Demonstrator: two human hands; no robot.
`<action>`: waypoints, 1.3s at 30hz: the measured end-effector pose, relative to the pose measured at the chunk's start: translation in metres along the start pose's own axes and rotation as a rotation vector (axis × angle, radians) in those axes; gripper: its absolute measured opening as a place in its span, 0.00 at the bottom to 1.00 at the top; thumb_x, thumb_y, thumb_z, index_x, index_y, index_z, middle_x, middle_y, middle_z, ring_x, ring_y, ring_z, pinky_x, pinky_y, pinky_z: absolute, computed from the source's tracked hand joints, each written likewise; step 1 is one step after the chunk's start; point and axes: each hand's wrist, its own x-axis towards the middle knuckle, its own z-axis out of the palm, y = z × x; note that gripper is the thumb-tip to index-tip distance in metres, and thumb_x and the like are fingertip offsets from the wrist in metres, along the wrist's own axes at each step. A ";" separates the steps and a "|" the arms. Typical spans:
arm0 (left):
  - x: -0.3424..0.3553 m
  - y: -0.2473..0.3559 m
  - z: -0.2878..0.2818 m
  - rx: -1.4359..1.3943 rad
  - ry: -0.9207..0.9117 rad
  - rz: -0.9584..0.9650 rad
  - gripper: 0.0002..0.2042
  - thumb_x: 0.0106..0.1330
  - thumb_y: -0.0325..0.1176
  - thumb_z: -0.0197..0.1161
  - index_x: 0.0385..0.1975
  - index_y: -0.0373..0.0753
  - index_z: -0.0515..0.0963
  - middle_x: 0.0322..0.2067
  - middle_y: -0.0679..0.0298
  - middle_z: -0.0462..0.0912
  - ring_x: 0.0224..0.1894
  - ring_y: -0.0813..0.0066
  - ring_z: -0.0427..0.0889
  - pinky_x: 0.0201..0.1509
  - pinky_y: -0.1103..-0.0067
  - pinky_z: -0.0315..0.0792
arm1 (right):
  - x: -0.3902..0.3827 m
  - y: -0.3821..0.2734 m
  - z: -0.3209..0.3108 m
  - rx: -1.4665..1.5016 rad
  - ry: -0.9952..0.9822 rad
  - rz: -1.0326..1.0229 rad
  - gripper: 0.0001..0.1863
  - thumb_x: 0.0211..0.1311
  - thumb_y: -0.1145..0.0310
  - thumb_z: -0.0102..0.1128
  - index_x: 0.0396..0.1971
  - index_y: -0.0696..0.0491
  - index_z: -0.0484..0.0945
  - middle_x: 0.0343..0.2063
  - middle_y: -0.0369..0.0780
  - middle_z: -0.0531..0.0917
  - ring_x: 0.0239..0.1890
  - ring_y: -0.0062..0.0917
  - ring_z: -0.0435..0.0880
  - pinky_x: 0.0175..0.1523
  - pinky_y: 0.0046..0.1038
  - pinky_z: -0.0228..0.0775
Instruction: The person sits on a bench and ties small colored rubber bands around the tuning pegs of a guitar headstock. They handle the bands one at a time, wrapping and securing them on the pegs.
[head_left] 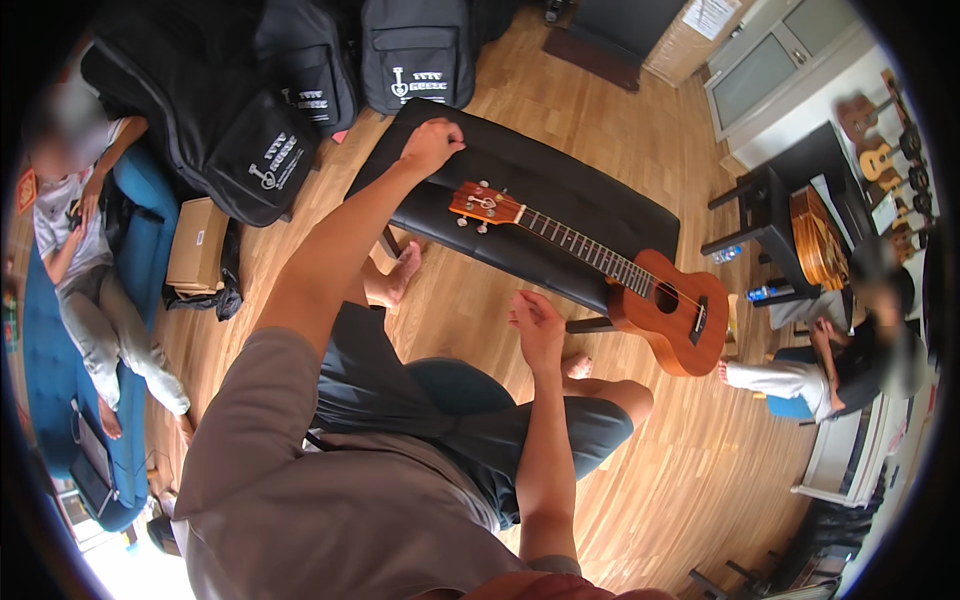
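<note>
A brown ukulele (676, 325) lies diagonally on the black padded bench (575, 185), its headstock toward the upper left and its body at the bench's right end. My left hand (432, 142) is raised at the bench's left part, beyond the headstock, with fingers curled in a pinch. My right hand (537, 322) hangs lower, just left of the ukulele's body and on the near side of the bench, with thumb and fingers drawn together. Whatever either hand holds, if anything, is too small to make out.
Black padded bags (225, 140) stand upper left. A person (95, 290) sits on a blue sofa (55, 390) beside a cardboard box (200, 245). At right another person (845, 370) sits near a white piano (840, 465), a black stand (760, 215) and wall-hung instruments (880, 160).
</note>
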 end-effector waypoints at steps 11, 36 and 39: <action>0.001 0.013 -0.023 -0.161 0.111 -0.111 0.12 0.66 0.43 0.67 0.40 0.41 0.87 0.35 0.57 0.89 0.38 0.62 0.89 0.45 0.71 0.81 | -0.003 0.008 -0.008 -0.214 -0.014 -0.053 0.16 0.69 0.63 0.65 0.46 0.62 0.82 0.33 0.40 0.87 0.33 0.21 0.87 0.40 0.23 0.81; -0.092 -0.028 -0.023 0.235 0.055 -0.062 0.18 0.61 0.36 0.70 0.52 0.43 0.83 0.48 0.60 0.84 0.52 0.58 0.82 0.57 0.68 0.77 | 0.009 0.039 0.006 -0.182 -0.044 0.081 0.15 0.69 0.65 0.65 0.45 0.62 0.82 0.35 0.39 0.87 0.36 0.21 0.87 0.42 0.23 0.81; -0.075 -0.036 -0.018 0.041 0.009 -0.182 0.14 0.63 0.32 0.68 0.49 0.43 0.84 0.43 0.59 0.85 0.46 0.59 0.85 0.53 0.68 0.80 | 0.010 0.048 0.000 -0.187 -0.037 0.109 0.15 0.69 0.65 0.65 0.46 0.62 0.82 0.35 0.39 0.87 0.35 0.21 0.87 0.42 0.23 0.81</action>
